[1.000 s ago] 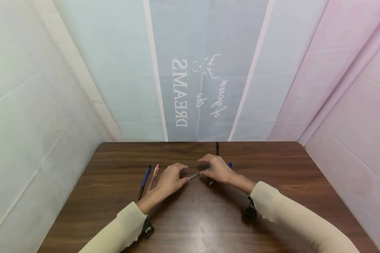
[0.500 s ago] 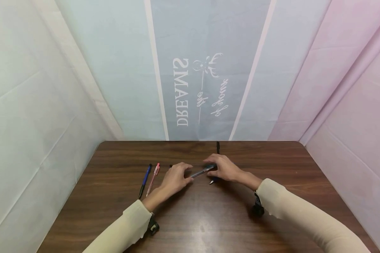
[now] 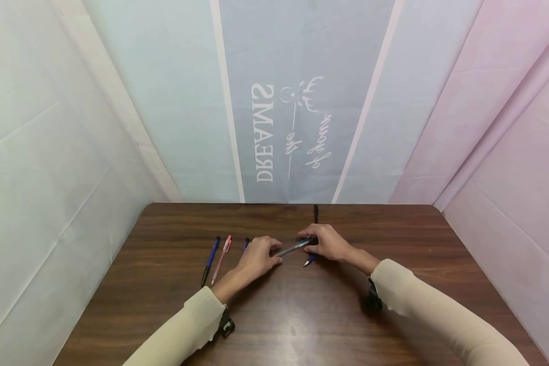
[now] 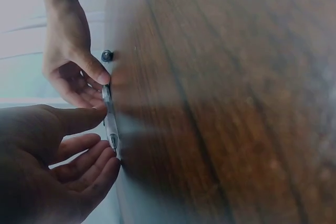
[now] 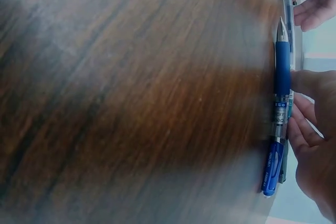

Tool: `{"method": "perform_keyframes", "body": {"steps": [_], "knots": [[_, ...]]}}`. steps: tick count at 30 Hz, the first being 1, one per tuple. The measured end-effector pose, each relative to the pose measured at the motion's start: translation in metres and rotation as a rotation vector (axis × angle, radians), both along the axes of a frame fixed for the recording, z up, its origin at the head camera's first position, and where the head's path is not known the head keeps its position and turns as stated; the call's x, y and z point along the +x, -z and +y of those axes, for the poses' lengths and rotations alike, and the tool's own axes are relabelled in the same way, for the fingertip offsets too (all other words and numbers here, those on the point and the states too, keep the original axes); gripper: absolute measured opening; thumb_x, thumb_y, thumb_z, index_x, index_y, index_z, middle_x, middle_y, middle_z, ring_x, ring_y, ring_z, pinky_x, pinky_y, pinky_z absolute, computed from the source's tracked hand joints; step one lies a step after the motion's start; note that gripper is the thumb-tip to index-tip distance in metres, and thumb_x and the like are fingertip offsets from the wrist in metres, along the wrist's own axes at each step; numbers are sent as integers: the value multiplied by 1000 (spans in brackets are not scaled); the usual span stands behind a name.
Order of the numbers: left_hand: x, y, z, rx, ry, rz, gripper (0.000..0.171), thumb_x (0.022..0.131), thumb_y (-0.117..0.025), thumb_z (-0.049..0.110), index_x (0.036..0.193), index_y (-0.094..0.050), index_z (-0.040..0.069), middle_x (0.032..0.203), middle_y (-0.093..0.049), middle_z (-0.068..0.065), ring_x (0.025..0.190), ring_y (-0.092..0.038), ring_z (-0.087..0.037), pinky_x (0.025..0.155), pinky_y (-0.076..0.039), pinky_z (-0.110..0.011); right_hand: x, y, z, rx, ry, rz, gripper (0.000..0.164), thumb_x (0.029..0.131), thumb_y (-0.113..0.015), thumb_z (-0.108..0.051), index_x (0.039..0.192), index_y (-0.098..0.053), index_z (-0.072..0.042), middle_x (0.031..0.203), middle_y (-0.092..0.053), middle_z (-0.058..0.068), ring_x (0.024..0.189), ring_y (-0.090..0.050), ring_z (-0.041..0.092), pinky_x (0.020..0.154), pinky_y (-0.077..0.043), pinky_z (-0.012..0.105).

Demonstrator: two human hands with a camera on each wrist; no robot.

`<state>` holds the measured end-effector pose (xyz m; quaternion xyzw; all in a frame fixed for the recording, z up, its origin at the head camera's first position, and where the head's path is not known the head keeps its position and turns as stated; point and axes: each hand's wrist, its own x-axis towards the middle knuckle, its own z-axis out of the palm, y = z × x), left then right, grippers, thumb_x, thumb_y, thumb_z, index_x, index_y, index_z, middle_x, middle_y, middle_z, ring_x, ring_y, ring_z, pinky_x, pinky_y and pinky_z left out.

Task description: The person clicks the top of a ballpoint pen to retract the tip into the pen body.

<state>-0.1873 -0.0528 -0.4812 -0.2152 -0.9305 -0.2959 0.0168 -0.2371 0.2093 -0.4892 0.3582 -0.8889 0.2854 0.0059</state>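
Observation:
A clear-barrelled pen (image 3: 293, 248) slants between the two hands, low over the brown table. My left hand (image 3: 257, 258) pinches its tip end between thumb and fingers; the tip (image 4: 114, 142) shows beside those fingers in the left wrist view. My right hand (image 3: 329, 243) grips the other end, which its fingers partly hide. Beneath the right hand lies a blue pen (image 5: 282, 77) with a metal tip, mostly covered in the head view. A dark-ended pen (image 3: 246, 243) pokes out behind the left hand, the rest hidden.
Left of the hands, a blue and black pen (image 3: 210, 261) and a pink pen (image 3: 221, 259) lie side by side. A black pen (image 3: 316, 213) lies near the far table edge. Cloth walls surround the wooden table (image 3: 293, 315) at the back and sides.
Both hands have shifted slightly right, carrying the clear pen with them. The dark-ended pen has come into view behind the left hand. The blue pen's far end has become hidden behind the right hand.

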Motion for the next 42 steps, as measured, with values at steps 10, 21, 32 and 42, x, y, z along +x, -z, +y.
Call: {"method": "perform_keyframes", "body": {"steps": [10,21,32,42], "knots": [[-7,7,0,9,8,0,21,85,-89,9,105,-82,7,93,-77,-2,82,-71,-13,71,-58,-26,-1,7,-5,-24,37,-3,33,91,-84,-6,123,-76,-3,102,-76,4,92,-71,16,80,-62,34],[-6,7,3,10,-9,-9,14,89,-83,1,102,-82,6,90,-79,-3,83,-73,-14,73,-61,-29,2,10,-6,-43,36,47,22,90,-84,-5,112,-81,-4,101,-77,4,93,-73,18,78,-62,35],[-3,5,4,2,0,25,12,91,-81,1,101,-83,7,90,-79,-3,83,-74,-14,72,-61,-30,4,11,-5,-7,10,96,13,94,-81,-8,107,-83,-6,105,-75,5,99,-72,23,83,-62,38],[-3,3,3,48,-19,-2,12,93,-78,1,101,-83,8,88,-79,-2,79,-71,-11,67,-58,-25,4,10,-4,-24,3,115,10,99,-75,-8,106,-81,-8,104,-75,3,99,-71,22,82,-61,37]]}}
